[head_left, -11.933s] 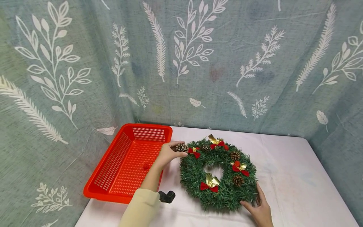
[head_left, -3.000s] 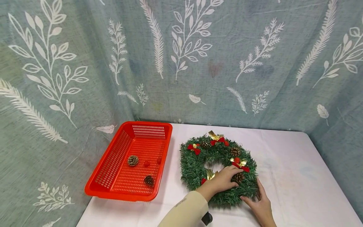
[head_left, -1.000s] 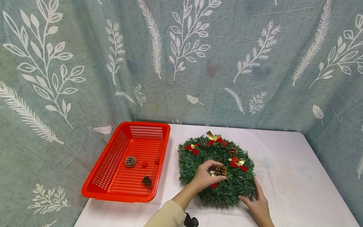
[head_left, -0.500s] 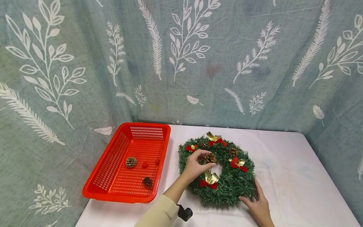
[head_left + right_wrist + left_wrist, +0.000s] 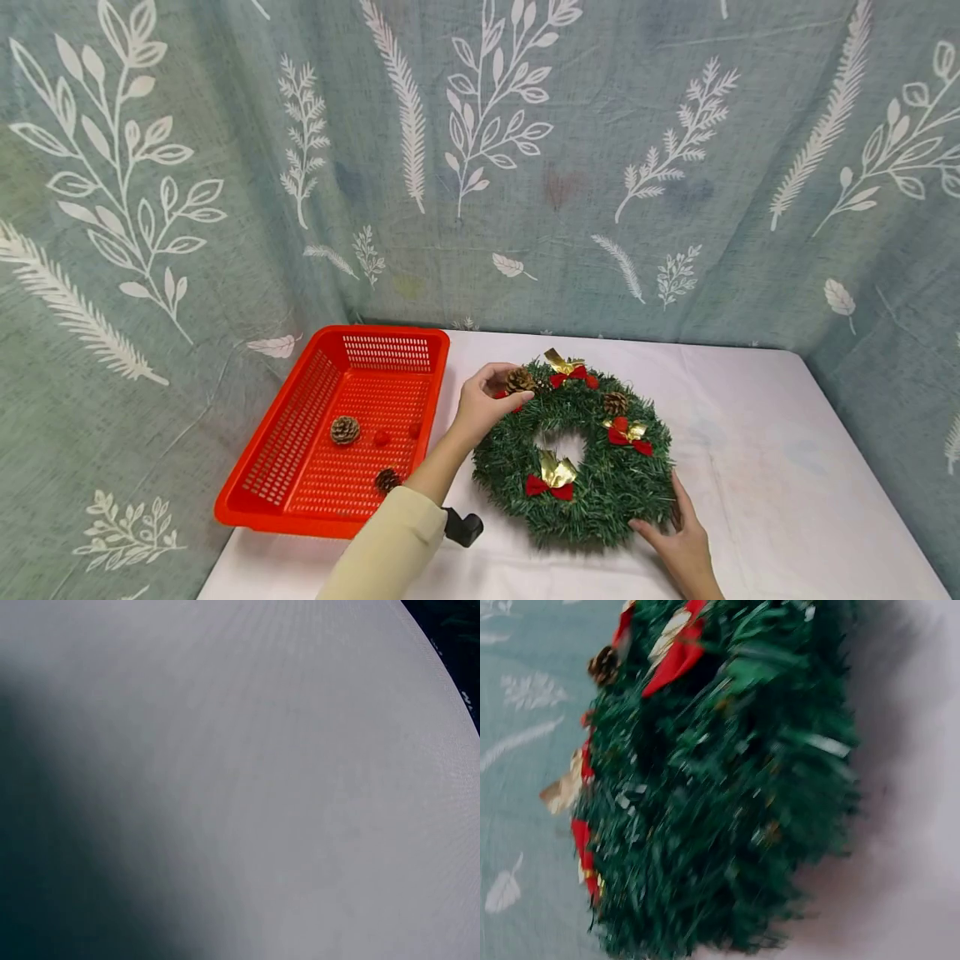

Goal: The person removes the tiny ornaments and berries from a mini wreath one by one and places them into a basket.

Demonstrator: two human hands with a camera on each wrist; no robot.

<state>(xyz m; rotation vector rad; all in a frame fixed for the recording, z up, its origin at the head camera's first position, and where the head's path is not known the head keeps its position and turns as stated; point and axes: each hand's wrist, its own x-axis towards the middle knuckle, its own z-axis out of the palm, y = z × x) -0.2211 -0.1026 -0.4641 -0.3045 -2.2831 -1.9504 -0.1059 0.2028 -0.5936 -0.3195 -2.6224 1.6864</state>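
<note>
On the white table (image 5: 750, 467), the left hand (image 5: 483, 406) pinches a pine cone (image 5: 519, 381) between thumb and fingers, just above the upper left edge of the green wreath (image 5: 607, 492). The right hand (image 5: 678, 546) rests flat, fingers straight, against the wreath's near right rim. Two more cones lie in the red basket (image 5: 300, 433) alongside.
</note>
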